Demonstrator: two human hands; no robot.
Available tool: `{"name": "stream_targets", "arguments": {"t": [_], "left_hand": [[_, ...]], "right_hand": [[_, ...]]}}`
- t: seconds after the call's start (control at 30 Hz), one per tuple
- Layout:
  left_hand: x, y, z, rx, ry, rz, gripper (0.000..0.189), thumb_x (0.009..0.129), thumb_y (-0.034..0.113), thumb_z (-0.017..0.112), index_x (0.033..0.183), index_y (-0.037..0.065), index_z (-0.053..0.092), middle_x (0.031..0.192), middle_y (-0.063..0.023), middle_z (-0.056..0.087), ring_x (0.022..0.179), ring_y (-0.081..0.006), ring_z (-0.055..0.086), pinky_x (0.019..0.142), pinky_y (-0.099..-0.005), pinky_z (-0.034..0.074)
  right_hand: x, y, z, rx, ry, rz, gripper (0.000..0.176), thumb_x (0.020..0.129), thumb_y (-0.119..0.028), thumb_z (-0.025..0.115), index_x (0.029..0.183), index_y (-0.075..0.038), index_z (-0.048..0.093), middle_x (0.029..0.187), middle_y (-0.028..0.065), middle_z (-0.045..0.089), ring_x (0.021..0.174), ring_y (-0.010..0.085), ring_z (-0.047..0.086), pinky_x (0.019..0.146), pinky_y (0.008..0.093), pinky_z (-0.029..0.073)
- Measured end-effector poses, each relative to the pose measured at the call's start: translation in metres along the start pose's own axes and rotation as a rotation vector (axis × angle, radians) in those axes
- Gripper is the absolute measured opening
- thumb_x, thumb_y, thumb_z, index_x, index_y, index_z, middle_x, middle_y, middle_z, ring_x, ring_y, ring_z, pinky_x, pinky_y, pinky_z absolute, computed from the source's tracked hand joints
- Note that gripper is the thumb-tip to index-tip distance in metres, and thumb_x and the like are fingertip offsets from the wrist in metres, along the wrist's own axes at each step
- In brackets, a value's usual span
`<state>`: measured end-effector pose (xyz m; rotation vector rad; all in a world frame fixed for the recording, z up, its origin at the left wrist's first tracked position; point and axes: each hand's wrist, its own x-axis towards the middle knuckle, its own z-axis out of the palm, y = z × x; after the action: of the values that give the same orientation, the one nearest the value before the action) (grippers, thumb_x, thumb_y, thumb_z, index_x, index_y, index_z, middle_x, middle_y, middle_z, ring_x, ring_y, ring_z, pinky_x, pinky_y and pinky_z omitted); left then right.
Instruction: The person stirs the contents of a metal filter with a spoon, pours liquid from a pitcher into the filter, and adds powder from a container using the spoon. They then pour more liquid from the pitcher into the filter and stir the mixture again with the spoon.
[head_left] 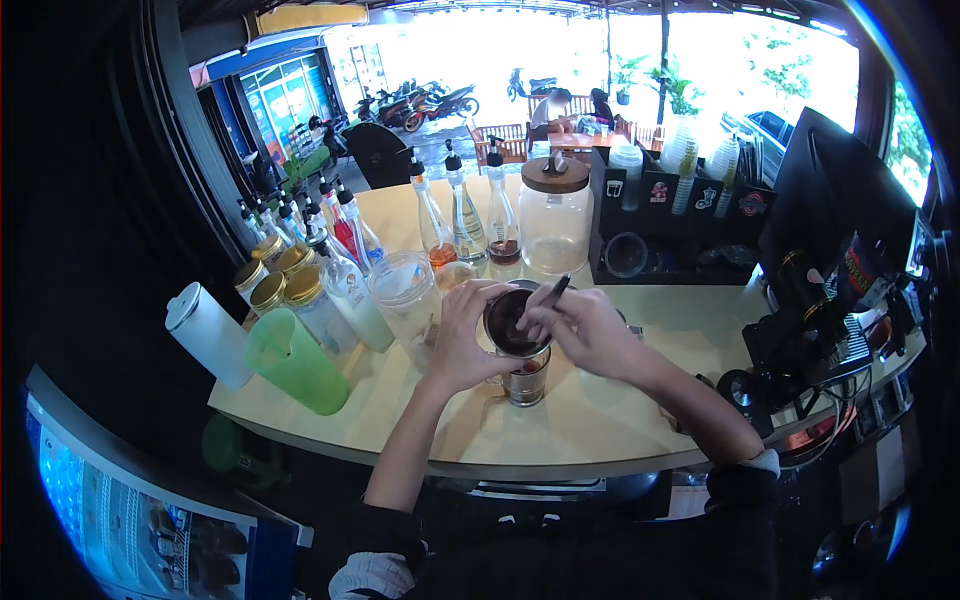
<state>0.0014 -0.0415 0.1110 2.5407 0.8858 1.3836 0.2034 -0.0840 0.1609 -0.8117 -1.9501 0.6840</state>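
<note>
My left hand (462, 340) is wrapped round the side of a round cup (507, 322) with a dark inside, tilted so that its opening faces me. The fingers of my right hand (592, 335) pinch a dark-handled utensil (557, 290). Its lower end reaches into the cup, and I cannot make out its shape. Directly below the cup, a glass mug (525, 386) with brownish contents stands on the wooden counter (420, 432). A clear plastic jar (405, 290) stands just left of my left hand.
A green pitcher (295, 360) and a white tumbler (208, 335) lean at the left, near gold-lidded jars (305, 288). Pump bottles (468, 225) and a wooden-lidded glass jar (556, 220) line the back. A black cup organizer (670, 225) and dark equipment (800, 330) occupy the right.
</note>
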Motion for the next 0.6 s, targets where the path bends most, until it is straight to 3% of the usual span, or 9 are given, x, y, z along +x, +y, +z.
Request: {"name": "stream_targets", "arguments": {"t": [0.07,0.33,0.6], "left_hand": [[0.0,0.0,0.002,0.011,0.005,0.014,0.082,0.047,0.028,0.087,0.119,0.013,0.052,0.113,-0.0066,0.053,0.113,-0.0296,0.048,0.101,-0.0438,0.033],[0.0,0.004,0.006,-0.033,-0.006,-0.034,0.08,0.047,0.027,0.086,0.118,0.014,0.053,0.112,-0.0066,0.053,0.112,-0.0295,0.048,0.102,-0.0439,0.031],[0.0,0.003,0.005,-0.008,0.008,-0.059,0.081,0.047,0.029,0.086,0.12,0.013,0.054,0.112,-0.0058,0.055,0.113,-0.0276,0.05,0.103,-0.0433,0.032]], "right_hand": [[-0.003,0.001,-0.002,-0.103,-0.021,-0.068,0.015,0.093,0.0,0.048,0.09,0.007,0.062,0.08,0.0099,0.065,0.072,0.0147,0.066,0.068,0.0273,0.053],[-0.007,0.01,0.001,-0.048,0.036,-0.093,0.016,0.094,-0.006,0.05,0.09,0.006,0.06,0.077,0.0107,0.066,0.069,0.0154,0.067,0.065,0.0275,0.054],[-0.01,0.01,0.0,0.141,0.105,-0.006,0.014,0.096,-0.007,0.049,0.096,0.005,0.057,0.085,0.0084,0.067,0.075,0.0124,0.066,0.068,0.026,0.054]]}}
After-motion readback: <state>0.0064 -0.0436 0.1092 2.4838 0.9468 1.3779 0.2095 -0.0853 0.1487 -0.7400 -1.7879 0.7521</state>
